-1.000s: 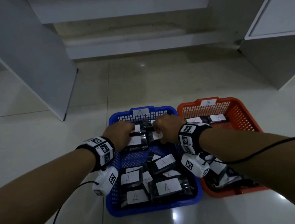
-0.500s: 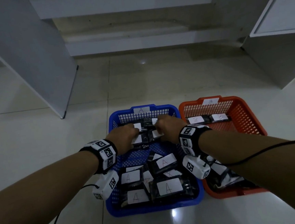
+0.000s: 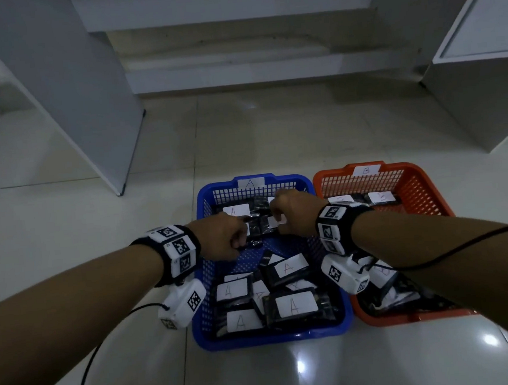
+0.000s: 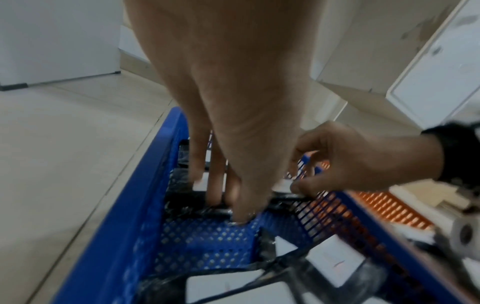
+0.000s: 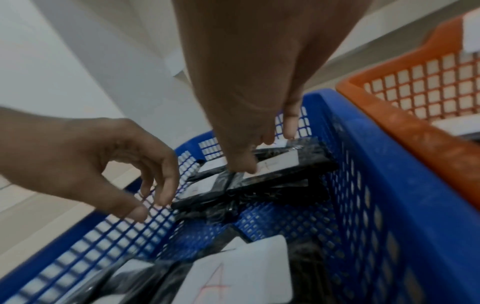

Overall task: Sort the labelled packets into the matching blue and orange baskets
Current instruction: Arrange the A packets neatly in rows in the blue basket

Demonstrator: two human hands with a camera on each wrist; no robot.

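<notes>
Two baskets stand side by side on the floor: one blue basket [image 3: 271,336] tagged A and one orange basket [image 3: 424,183] tagged B. Two hands reach into the blue one, the left hand [image 3: 220,239] and the right hand [image 3: 294,211]. Around their fingers [image 5: 289,121], at the far end, lie about four black packets [image 3: 236,210]; nearer than the fingers lie about six more, so roughly ten. To the right of the fingers, the orange basket shows two packets at its far end [image 3: 381,197] and a few half-hidden ones nearer, too covered to count.

Glossy tiled floor [image 3: 272,135], white cabinets [image 3: 481,65].
</notes>
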